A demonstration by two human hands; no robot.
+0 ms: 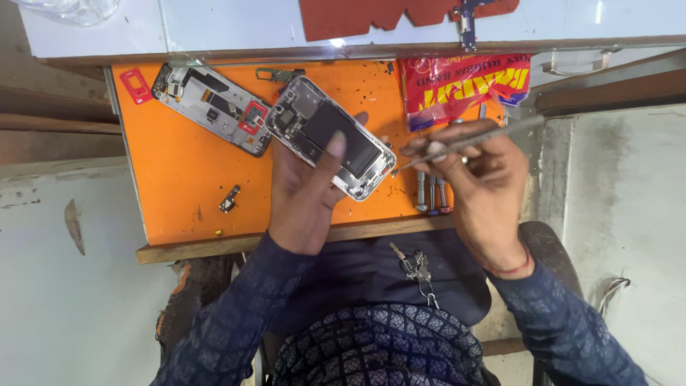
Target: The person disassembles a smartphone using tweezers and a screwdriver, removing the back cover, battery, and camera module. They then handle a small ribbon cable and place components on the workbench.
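The left hand (pixel 304 189) holds an opened smartphone (pixel 330 137) over the orange mat (pixel 179 179), its fingers clamped round the frame, the thumb lying across the dark battery and a fingertip showing past the far edge. The phone is tilted, its back cover off, the small circuit parts at its upper left end showing.

The right hand (pixel 479 168) pinches a thin metal tool (pixel 464 141), probably tweezers, with thumb and fingers closed tight on the shaft. The tool's fine tip points left and sits just beside the lower right corner of the phone; I cannot tell whether it touches.

A second opened phone (pixel 212 106) lies flat on the mat, close to the upper left of the held one, with a small red part (pixel 135 86) near the mat's top left corner. A small dark loose piece (pixel 229 199) rests lower on the mat, well apart from both phones. A red and yellow packet (pixel 464 84) lies at the mat's upper right, and a few small screwdrivers (pixel 431 194) lie under the right hand. The mat rests on a wooden counter (pixel 207 248). A bunch of keys (pixel 413 264) hangs at the person's lap, near the counter's front edge.
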